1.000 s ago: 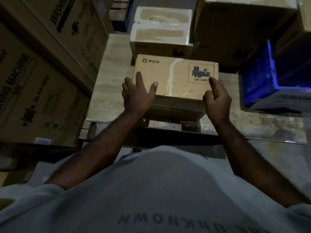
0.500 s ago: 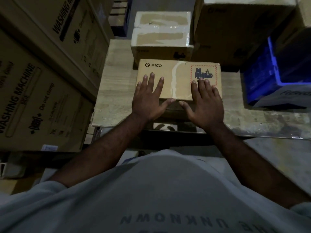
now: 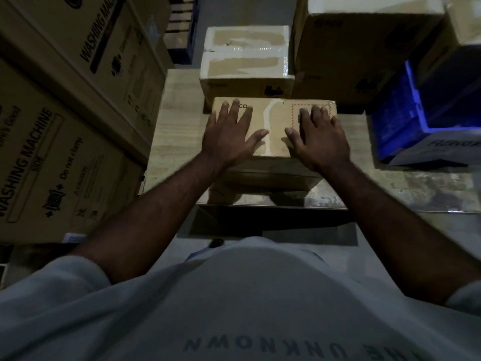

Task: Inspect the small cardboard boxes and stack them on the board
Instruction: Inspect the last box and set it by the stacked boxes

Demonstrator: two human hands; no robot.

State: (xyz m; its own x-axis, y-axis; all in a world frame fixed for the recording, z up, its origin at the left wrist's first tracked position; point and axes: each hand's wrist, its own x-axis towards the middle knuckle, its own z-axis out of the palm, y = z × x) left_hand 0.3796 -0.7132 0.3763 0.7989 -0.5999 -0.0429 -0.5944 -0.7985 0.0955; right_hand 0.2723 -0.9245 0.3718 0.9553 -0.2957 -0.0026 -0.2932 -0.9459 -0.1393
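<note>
Left hand point(image 3: 229, 136): flat, fingers spread, resting on the box top, partly over a printed logo.
Right hand point(image 3: 320, 139): flat on the same top, fingers covering a red-bordered label.
Small cardboard box point(image 3: 273, 113): under both hands, on the board, with a pale tape strip showing between the thumbs.
Board point(image 3: 177, 142): pale wood grain, bare to the left of the left hand.
Taped boxes point(image 3: 247, 66): just beyond the fingertips.
Washing machine cartons point(image 3: 52, 152): stacked well left of the left hand.
Blue box point(image 3: 416, 121): right of the right hand.
</note>
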